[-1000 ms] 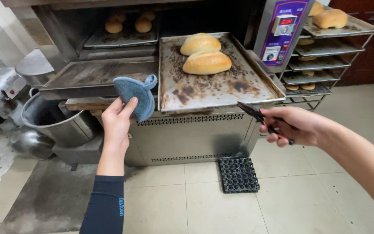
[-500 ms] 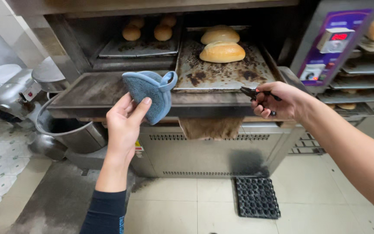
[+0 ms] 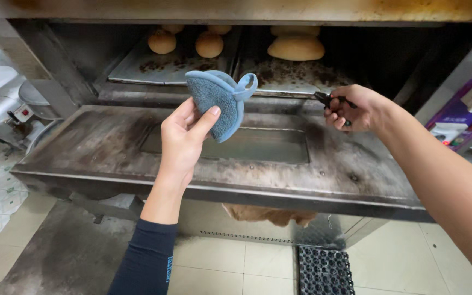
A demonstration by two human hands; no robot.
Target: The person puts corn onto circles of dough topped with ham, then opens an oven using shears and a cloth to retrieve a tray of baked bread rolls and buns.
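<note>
My left hand [image 3: 184, 136] pinches the blue mitt [image 3: 218, 101] ready against heat; my right hand [image 3: 353, 109] grips black tongs [image 3: 329, 99] at the tray [image 3: 296, 76] edge.

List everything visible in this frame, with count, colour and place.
pot holder: 1, blue, held up before the oven.
tongs: 1, black, at the right tray's edge.
oven door: 1, stained grey metal, folded down.
baking trays: 2, dark metal, side by side inside the oven.
bread loaves: at least 5, golden brown, on the trays.
floor mat: 1, black, below the oven.
left hand: holds the pot holder.
right hand: grips the tongs.
</note>
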